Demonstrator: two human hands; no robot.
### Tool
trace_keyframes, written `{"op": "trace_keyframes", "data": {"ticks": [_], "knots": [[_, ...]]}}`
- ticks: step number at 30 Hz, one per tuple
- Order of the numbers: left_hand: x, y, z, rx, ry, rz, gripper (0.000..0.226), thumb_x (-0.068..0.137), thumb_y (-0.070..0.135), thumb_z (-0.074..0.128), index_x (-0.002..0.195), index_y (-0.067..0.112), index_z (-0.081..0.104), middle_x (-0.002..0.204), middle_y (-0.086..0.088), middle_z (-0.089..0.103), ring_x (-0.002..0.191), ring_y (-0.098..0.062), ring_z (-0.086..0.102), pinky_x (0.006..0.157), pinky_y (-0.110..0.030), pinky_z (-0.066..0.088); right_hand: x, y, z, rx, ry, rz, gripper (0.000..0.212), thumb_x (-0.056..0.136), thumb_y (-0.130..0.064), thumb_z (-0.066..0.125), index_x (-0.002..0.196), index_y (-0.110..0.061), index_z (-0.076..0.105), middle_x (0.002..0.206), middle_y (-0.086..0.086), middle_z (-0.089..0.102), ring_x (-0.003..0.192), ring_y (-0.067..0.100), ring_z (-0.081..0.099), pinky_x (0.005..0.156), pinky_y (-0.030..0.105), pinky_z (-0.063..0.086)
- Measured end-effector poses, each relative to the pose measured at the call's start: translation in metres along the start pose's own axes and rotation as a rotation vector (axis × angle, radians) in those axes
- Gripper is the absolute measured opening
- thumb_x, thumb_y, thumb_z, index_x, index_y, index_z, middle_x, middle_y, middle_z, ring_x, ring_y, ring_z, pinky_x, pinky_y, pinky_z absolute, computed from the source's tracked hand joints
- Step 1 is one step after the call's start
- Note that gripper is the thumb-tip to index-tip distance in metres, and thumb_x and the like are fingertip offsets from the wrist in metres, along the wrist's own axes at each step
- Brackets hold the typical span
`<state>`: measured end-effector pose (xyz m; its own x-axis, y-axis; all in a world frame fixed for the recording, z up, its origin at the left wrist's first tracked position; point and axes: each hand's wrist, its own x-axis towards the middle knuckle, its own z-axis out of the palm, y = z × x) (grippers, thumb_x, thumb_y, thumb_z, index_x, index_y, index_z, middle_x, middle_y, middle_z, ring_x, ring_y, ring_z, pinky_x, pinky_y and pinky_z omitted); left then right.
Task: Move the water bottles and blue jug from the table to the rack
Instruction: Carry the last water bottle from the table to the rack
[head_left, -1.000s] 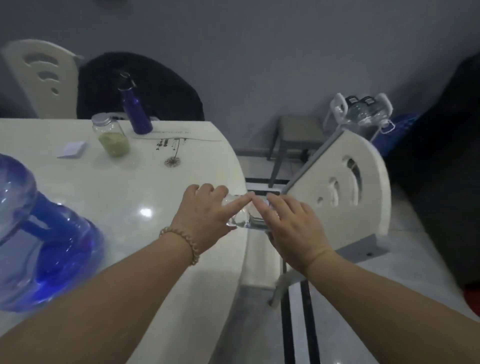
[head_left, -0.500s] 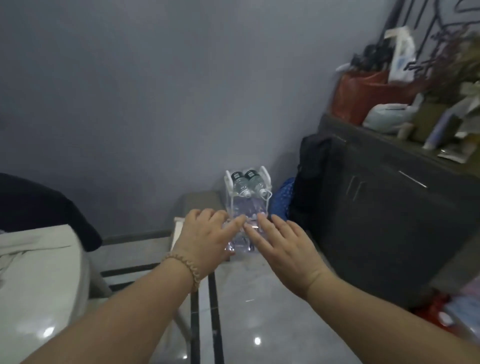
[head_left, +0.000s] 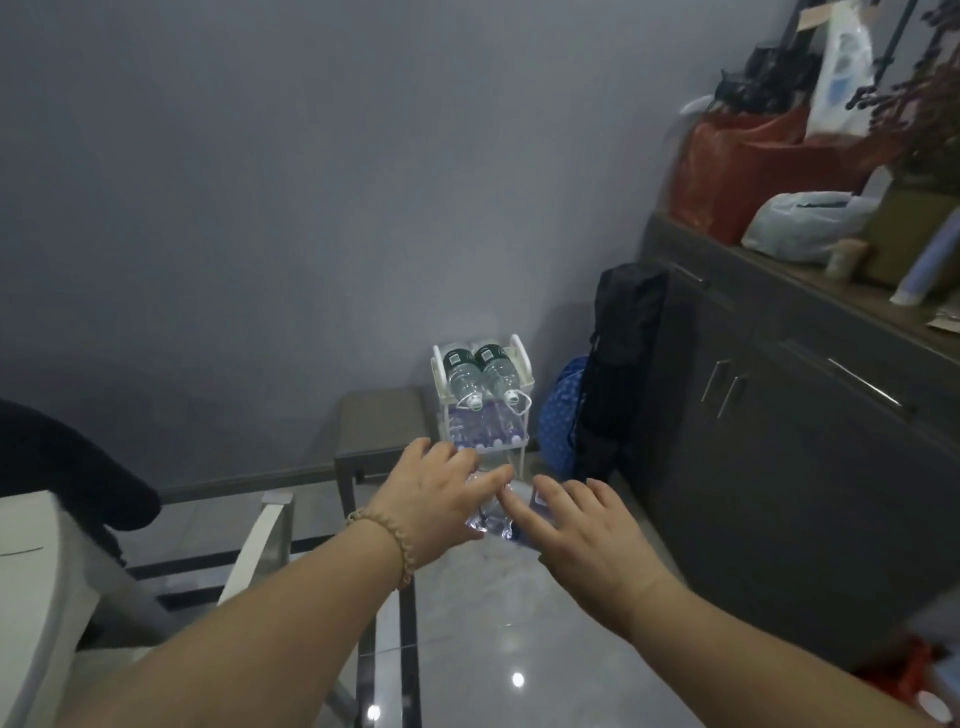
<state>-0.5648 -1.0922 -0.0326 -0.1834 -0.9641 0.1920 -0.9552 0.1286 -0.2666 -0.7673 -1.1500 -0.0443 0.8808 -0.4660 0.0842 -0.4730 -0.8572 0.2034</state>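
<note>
My left hand (head_left: 435, 498) and my right hand (head_left: 581, 525) together clasp clear water bottles (head_left: 493, 512) between them, held out in front of me above the floor. Only a little clear plastic shows between the fingers, so I cannot tell how many bottles there are. Just beyond my hands stands a small white rack (head_left: 522, 364) against the wall. Two water bottles (head_left: 479, 378) lie on its top tier, caps toward me, and more clear bottles (head_left: 480, 428) lie on the tier below. The blue jug is out of view.
A grey stool (head_left: 379, 431) stands left of the rack. A blue dotted bag (head_left: 561, 415) and a black bag (head_left: 623, 353) lean beside a dark cabinet (head_left: 789, 426) on the right, cluttered on top. A white chair (head_left: 260, 540) and table edge (head_left: 31, 571) lie at left.
My view has swung right from the table toward the rack. Both hands carried the bottles off the table and closer to the rack; the jug has left the view.
</note>
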Motion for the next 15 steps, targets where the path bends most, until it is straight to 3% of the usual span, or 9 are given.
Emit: {"op": "trace_keyframes", "data": {"ticks": [3, 7, 10, 12, 15], "knots": [[0.039, -0.028, 0.022, 0.000, -0.023, 0.050, 0.072, 0.078, 0.058, 0.061, 0.134, 0.035, 0.021, 0.121, -0.004, 0.052, 0.105, -0.026, 0.049, 0.093, -0.043, 0.038, 0.038, 0.022, 0.015, 0.001, 0.039, 0.025, 0.081, 0.081, -0.023, 0.066, 0.146, -0.023, 0.017, 0.123, 0.014, 0.052, 0.104, 0.032, 0.052, 0.097, 0.048, 0.042], [0.097, -0.073, 0.053, 0.020, -0.018, 0.105, 0.071, 0.078, 0.053, 0.062, 0.134, 0.034, 0.024, 0.118, -0.004, 0.053, 0.104, -0.026, 0.049, 0.094, -0.044, 0.037, 0.100, 0.050, 0.034, 0.074, 0.055, 0.057, 0.081, 0.069, -0.012, 0.075, 0.139, -0.019, 0.037, 0.114, 0.017, 0.058, 0.098, 0.034, 0.058, 0.082, 0.042, 0.052], [0.135, -0.111, 0.073, -0.009, -0.007, 0.130, 0.066, 0.081, 0.049, 0.059, 0.135, 0.034, 0.024, 0.120, -0.004, 0.052, 0.106, -0.026, 0.048, 0.095, -0.044, 0.035, 0.150, 0.073, 0.049, 0.060, 0.017, 0.047, 0.087, 0.071, -0.010, 0.073, 0.143, -0.023, 0.027, 0.132, 0.021, 0.049, 0.101, 0.035, 0.057, 0.073, 0.043, 0.054], [0.157, -0.132, 0.087, 0.020, 0.012, 0.140, 0.066, 0.081, 0.047, 0.061, 0.134, 0.034, 0.023, 0.121, -0.003, 0.052, 0.106, -0.026, 0.049, 0.096, -0.043, 0.035, 0.176, 0.086, 0.059, 0.027, -0.022, 0.018, 0.088, 0.079, -0.013, 0.066, 0.147, -0.028, 0.012, 0.148, 0.019, 0.031, 0.109, 0.035, 0.050, 0.076, 0.043, 0.051], [0.183, -0.159, 0.107, 0.015, 0.002, 0.141, 0.069, 0.078, 0.046, 0.066, 0.132, 0.034, 0.024, 0.121, -0.004, 0.053, 0.108, -0.026, 0.049, 0.098, -0.044, 0.035, 0.213, 0.100, 0.074, 0.020, -0.041, 0.005, 0.091, 0.085, -0.017, 0.060, 0.146, -0.032, -0.005, 0.155, 0.016, 0.013, 0.111, 0.033, 0.045, 0.078, 0.042, 0.048]]}}
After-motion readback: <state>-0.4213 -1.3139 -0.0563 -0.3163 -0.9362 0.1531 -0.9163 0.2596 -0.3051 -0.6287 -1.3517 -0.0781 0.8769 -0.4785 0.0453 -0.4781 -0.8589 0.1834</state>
